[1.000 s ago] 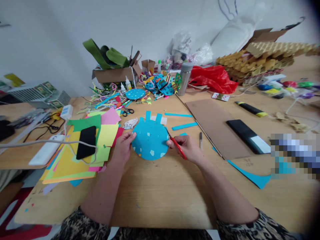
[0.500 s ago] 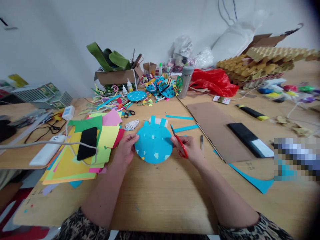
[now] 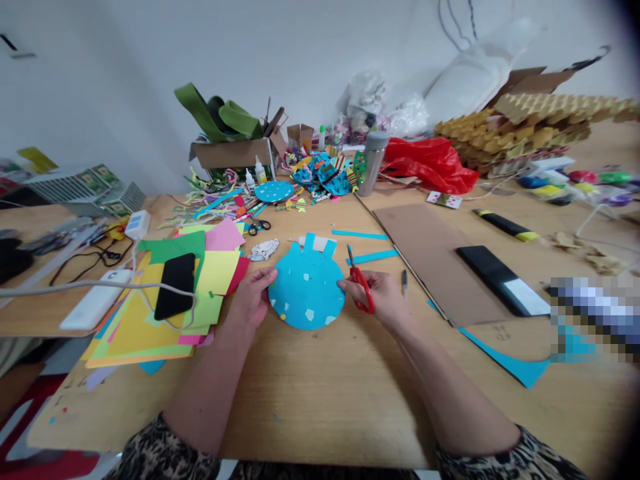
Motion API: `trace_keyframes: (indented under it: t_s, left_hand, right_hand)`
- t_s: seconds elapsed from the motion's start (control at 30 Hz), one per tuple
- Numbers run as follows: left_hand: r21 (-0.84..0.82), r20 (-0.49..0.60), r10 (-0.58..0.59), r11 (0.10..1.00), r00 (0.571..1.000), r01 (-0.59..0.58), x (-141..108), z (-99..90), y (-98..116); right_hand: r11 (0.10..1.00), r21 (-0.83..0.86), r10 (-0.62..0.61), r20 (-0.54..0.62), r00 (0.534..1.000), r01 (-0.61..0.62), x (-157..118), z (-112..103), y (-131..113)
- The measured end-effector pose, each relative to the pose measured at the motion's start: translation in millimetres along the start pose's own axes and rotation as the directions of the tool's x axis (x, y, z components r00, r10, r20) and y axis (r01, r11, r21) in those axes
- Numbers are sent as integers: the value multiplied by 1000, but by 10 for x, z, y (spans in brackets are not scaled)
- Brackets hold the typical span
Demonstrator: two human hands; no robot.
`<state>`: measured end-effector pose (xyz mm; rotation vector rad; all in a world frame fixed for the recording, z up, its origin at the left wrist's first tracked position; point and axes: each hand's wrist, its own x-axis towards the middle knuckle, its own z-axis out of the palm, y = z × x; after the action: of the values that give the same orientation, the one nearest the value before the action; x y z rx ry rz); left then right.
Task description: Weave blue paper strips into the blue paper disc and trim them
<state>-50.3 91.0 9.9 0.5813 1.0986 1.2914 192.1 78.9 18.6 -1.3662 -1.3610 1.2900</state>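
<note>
1. Clearly, the blue paper disc [image 3: 306, 290] is at the middle of the scene, above the near part of the desk [image 3: 310, 400], between the 2 hands. It has pale patches and 3 tabs along its far edge.
2. The left hand [image 3: 254, 297] has its grip closed on the disc's left edge, thumb on top.
3. The right hand [image 3: 383, 300] has its grip around the handles of the red scissors [image 3: 367, 303], whose blades point to the far side. Its thumb tip is at the disc's right edge.
4. Just beyond the disc, to the right, lie 2 blue strips [image 3: 360, 235]. White cut-outs [image 3: 264, 250] lie to its far left, with black scissors [image 3: 259, 227] farther back.
5. On the left, a black phone [image 3: 175, 287] rests on a stack of coloured paper [image 3: 140, 327].
6. Right of the right hand are a pen [image 3: 405, 283] and a brown cardboard sheet [image 3: 435, 267]; a curved blue offcut [image 3: 510, 363] lies at the near right.
7. At the far side, a spotted blue oval [image 3: 275, 191] lies left of a metal bottle [image 3: 373, 163], with a red plastic bag [image 3: 433, 163] to the bottle's right.
</note>
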Motion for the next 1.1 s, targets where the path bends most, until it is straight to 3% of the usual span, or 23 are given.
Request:
trace_keyframes:
  t_s: [0.2,0.4,0.5,0.7,0.9,1.1]
  left_hand:
    - [-3,55,28,1000,998,-28,4,6,-54]
    - [135,160,-55,990,986,33,-38,7,-120]
    - [166,186,-76,985,980,45,-57,30,-152]
    - [71,61,-16,997,998,11,-1,3,-162]
    - [17,30,28,999,999,-28,30,-14,-122]
    - [-27,20,63,998,998,-63,54,-43,-62]
  right_hand:
    - [975,207,-61,-79,995,76,21,-15,38]
    - [926,314,-117,-291,949,211,75,8,131]
    - [921,318,-111,-338,935,225,66,63,133]
    - [970,198,-82,-271,959,139,-41,177,-1]
    - [988,70,-127,-174,977,141,-87,248,-39]
    - [993,-13,-120,-150,981,119,-67,177,-60]
